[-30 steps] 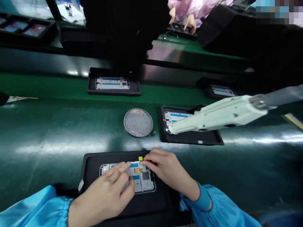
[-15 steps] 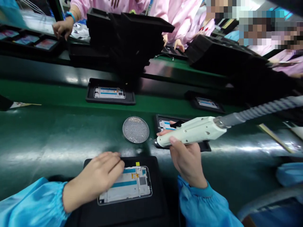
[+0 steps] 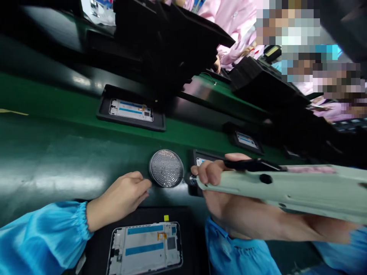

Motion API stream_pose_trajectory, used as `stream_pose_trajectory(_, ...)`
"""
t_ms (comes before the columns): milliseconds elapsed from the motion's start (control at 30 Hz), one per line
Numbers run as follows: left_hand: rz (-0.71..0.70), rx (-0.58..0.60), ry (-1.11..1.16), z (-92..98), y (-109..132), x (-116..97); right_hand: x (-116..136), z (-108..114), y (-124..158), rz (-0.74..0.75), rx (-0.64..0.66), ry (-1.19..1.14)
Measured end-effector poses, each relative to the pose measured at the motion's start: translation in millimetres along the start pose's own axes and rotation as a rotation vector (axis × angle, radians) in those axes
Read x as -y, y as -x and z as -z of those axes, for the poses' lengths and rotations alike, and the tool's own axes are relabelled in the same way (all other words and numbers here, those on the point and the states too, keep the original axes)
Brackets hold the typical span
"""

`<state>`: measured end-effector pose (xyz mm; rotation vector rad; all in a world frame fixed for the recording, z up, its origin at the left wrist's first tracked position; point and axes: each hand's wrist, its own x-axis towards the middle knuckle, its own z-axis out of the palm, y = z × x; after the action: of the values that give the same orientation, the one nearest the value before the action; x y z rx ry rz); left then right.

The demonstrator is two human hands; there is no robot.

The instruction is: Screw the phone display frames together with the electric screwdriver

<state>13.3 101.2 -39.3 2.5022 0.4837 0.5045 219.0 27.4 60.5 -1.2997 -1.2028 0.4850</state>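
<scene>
My right hand [image 3: 229, 191] is wrapped round a pale green electric screwdriver [image 3: 286, 187], whose tip points left toward a round perforated metal dish [image 3: 166, 168]. My left hand [image 3: 120, 196] rests on the green belt just left of the dish, fingers loosely curled, holding nothing that I can see. Below my hands a white phone frame [image 3: 146, 248] with blue strips lies in a black tray [image 3: 94, 244], a small yellow tab at its top edge.
More black trays with phone frames lie on the belt: one at the back left [image 3: 130, 110], one behind the screwdriver [image 3: 200, 156], one further right [image 3: 246, 139]. Stacked black trays [image 3: 172, 42] stand behind. People in pink coats work across the line.
My right hand left the phone frame, took hold of the hanging screwdriver and brought it close. My left hand slid off the frame up to the dish. The view tilted.
</scene>
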Motion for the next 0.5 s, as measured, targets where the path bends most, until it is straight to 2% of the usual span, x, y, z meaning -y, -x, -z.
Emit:
stream_pose_trajectory(100, 0.01, 0.001, 0.025, -1.2, -3.1, 2.0, -9.5, -13.0, -1.5, -0.006, 0.088, -0.15)
stream_pose_trajectory(233, 0.009, 0.0, 0.002, 3.5, -4.8, -7.4, -22.5, -25.0, -0.5, -0.035, 0.062, -0.149)
stream_pose_trajectory(400, -0.168, -0.137, -0.339, 0.6, 19.8, -54.8, -31.6, -40.3, 1.5, -0.087, 0.072, -0.147)
stream_pose_trajectory(500, -0.22, -0.12, -0.407, -15.6, 46.0, -83.4, -37.7, -45.6, 2.2, -0.076, 0.07, -0.22)
